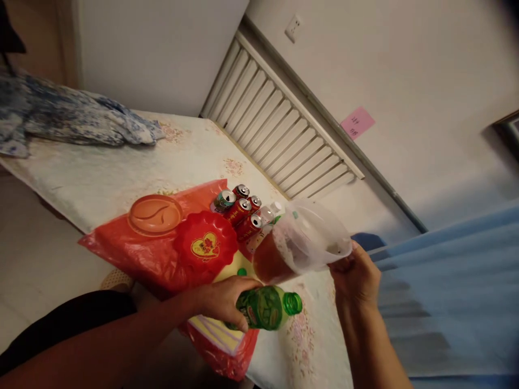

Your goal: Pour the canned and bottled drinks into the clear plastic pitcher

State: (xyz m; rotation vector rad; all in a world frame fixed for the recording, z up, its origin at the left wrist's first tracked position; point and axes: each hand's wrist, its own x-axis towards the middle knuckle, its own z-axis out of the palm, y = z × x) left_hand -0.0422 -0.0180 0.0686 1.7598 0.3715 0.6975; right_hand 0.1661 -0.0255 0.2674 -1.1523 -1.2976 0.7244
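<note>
My left hand [227, 300] is wrapped round a green plastic bottle [263, 308] with a green label. The bottle is tilted, its uncapped mouth pointing right. A clear plastic tub [320, 237] with brownish-red liquid inside is gripped at its rim by my right hand [359, 278]. The tub leans over just above the bottle, and its liquid gathers toward the left end. A small green cap [242, 272] shows between my left wrist and the tub, on something yellow [231, 267].
Several drink cans [241, 210] stand behind the tub, partly covering a clear bottle [267, 213]. Left of them lie a red scalloped dish [223, 232], an orange divided plate [156, 215] and a red plastic bag [133, 256]. A radiator [279, 116] and blue curtain [458, 292] border the floral-covered table [194, 162].
</note>
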